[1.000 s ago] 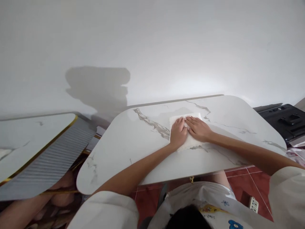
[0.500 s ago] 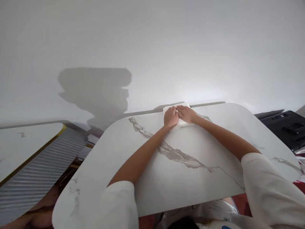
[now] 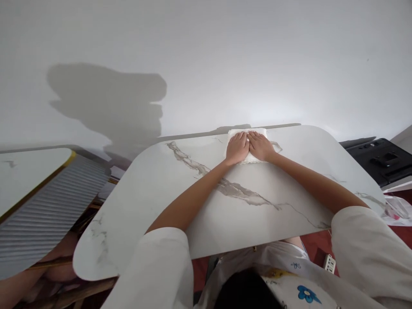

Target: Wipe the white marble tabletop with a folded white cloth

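My left hand (image 3: 237, 146) lies flat on a white cloth (image 3: 257, 161) near the far edge of a marble-patterned table (image 3: 167, 189). Beside it, my right hand (image 3: 261, 146) also presses flat on the cloth, its fingertips close to those of the left. Both hands have their fingers stretched out over the fabric, without wrapping around it. The cloth looks folded, and its middle is covered by the hands. Both arms are extended forward across the tabletop.
A white wall (image 3: 206, 64) stands right behind the table. To the left is another marble-topped piece with a ribbed grey side (image 3: 58, 206). A black appliance (image 3: 380, 163) sits at right, with a plastic bag (image 3: 397, 210) below it. A power strip (image 3: 329, 263) lies on the red floor.
Both hands and the cloth have shifted a little rightward along the table's far edge. The hands now sit more evenly side by side. The camera view has tilted down slightly.
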Motion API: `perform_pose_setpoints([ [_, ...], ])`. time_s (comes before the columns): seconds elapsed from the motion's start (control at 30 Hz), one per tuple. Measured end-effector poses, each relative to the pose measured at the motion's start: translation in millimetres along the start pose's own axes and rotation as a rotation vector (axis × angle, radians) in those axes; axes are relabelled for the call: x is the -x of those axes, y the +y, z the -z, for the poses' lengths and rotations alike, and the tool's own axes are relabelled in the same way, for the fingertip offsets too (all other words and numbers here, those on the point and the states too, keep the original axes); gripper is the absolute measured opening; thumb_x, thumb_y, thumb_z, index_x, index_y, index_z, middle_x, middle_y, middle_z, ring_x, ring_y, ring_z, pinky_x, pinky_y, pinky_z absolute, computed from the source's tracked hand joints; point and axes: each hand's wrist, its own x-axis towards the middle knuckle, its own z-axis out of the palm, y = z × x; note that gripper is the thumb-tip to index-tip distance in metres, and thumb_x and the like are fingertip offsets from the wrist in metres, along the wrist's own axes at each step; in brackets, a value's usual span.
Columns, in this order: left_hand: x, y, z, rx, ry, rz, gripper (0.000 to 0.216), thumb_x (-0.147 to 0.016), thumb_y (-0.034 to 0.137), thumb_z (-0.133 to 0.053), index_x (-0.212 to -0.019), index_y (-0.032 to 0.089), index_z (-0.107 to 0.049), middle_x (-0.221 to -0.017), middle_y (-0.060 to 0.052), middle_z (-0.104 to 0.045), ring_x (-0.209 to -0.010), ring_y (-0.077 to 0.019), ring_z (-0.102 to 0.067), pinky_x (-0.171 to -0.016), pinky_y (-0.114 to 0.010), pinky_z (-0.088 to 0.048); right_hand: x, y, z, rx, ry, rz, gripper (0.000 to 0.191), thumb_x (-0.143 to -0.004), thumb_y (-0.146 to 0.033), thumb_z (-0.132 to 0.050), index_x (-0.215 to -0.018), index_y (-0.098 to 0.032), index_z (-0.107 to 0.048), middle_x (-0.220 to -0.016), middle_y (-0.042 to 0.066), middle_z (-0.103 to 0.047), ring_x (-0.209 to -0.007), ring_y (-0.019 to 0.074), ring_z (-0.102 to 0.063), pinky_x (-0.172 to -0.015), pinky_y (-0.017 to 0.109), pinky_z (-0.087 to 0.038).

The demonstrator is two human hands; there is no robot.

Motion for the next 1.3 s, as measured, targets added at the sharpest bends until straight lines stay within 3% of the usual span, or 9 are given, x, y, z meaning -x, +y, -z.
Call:
perform_pose_setpoints([
  [0.3,84.3,29.0,24.1,0.114,-0.021,0.003,0.049,-0.088,0.021,-0.031,-0.135,0.011,-0.042,-0.142,-0.011,-0.043,-0.134,-0.0244,-0.033,-0.112,-0.041,-0.025,80.4,-45.1,18.2,0.0,-0.003,0.03,0.053,-0.093,-0.025,-0.027,-0.14,-0.001,-0.036,-0.145,0.017,-0.035,-0.135,0.0264,-0.029,-0.11,0.041,-0.023],
  [0.57,173.9,57.4,50.2,0.291,-0.031,0.221,0.058,-0.079,0.017,-0.04,-0.137,0.021,-0.041,-0.144,-0.004,-0.041,-0.136,-0.023,-0.03,-0.114,-0.045,-0.024,151.0,-88.2,36.5,-0.057,-0.013,0.172,0.053,-0.092,-0.026,-0.029,-0.139,-0.004,-0.036,-0.146,0.016,-0.035,-0.137,0.024,-0.026,-0.112,0.042,-0.023],
  [0.77,213.9,84.0,58.4,0.381,-0.061,0.283,0.064,-0.076,0.018,-0.043,-0.139,0.024,-0.037,-0.146,-0.002,-0.036,-0.139,-0.0233,-0.025,-0.114,-0.046,-0.023,189.3,-93.7,51.4,-0.108,-0.038,0.248,0.054,-0.091,-0.026,-0.031,-0.141,-0.004,-0.035,-0.147,0.015,-0.032,-0.138,0.023,-0.023,-0.113,0.041,-0.023],
  [1.0,212.6,122.8,56.5,0.449,-0.197,0.297,0.067,-0.077,0.021,-0.045,-0.143,0.025,-0.031,-0.15,0.0,-0.026,-0.141,-0.0239,-0.017,-0.114,-0.043,-0.022,213.3,-59.7,64.4,-0.121,-0.074,0.296,0.056,-0.092,-0.025,-0.032,-0.146,-0.011,-0.026,-0.148,0.012,-0.029,-0.138,0.0217,-0.021,-0.112,0.045,-0.026],
  [1.17,182.3,138.9,55.5,0.417,-0.258,0.246,0.064,-0.08,0.023,-0.042,-0.142,0.017,-0.03,-0.151,-0.004,-0.025,-0.141,-0.0226,-0.017,-0.115,-0.041,-0.018,205.2,-25.7,62.4,-0.111,-0.065,0.297,0.056,-0.092,-0.027,-0.033,-0.146,-0.012,-0.025,-0.147,0.012,-0.03,-0.137,0.0229,-0.023,-0.11,0.046,-0.03],
  [1.3,149.5,135.2,47.3,0.335,-0.251,0.18,0.06,-0.082,0.02,-0.039,-0.141,0.011,-0.031,-0.151,-0.008,-0.027,-0.14,-0.0215,-0.019,-0.115,-0.039,-0.015,182.2,-4.2,54.6,-0.081,-0.049,0.264,0.054,-0.093,-0.028,-0.033,-0.145,-0.012,-0.028,-0.147,0.012,-0.033,-0.137,0.0242,-0.025,-0.11,0.046,-0.029],
])
